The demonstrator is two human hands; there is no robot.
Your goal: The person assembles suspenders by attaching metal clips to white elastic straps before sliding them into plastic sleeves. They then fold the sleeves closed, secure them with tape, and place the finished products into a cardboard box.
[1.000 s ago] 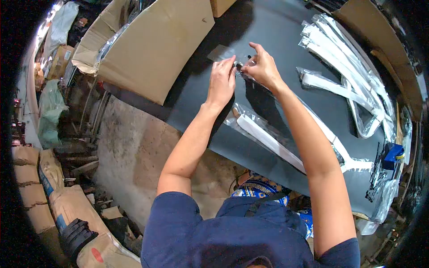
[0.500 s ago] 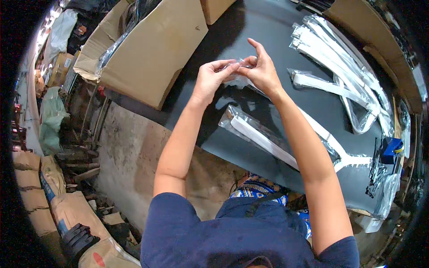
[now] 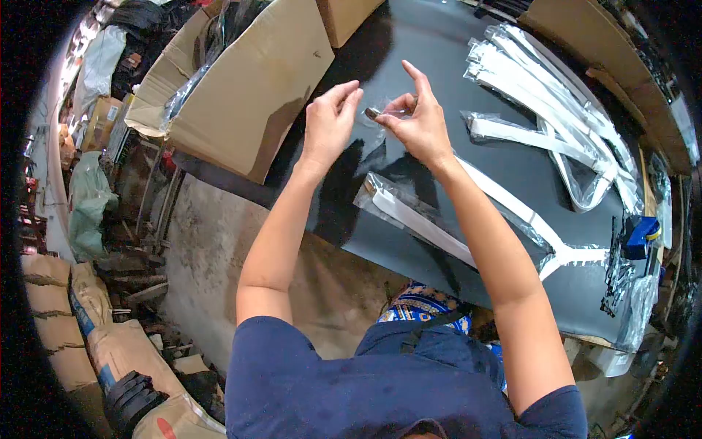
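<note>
My right hand (image 3: pixel 420 121) pinches the plastic-covered end of a white strap (image 3: pixel 490 183), where a small brownish metal piece (image 3: pixel 371 113) shows at the fingertips. Its index finger points up and away. To the left, my left hand (image 3: pixel 330 121) is held apart with fingers stretched out and nothing in them. The strap runs under my right forearm to a white Y-shaped joint (image 3: pixel 564 254) on the black tabletop (image 3: pixel 409 256). A second arm of white strap in a clear sleeve (image 3: pixel 420 219) lies nearer my body, partly hidden by my forearm.
Several white straps in clear plastic (image 3: pixel 548 95) are piled at the right. An open cardboard box (image 3: pixel 248 88) stands at the left edge of the table. A blue tape dispenser (image 3: pixel 642 235) sits at the far right, beside loose clear plastic (image 3: pixel 638 311).
My hands have come apart. The left hand has let go of the plastic-covered end and moved left, fingers straightened. The right hand keeps its pinch, and the brownish metal piece now shows.
</note>
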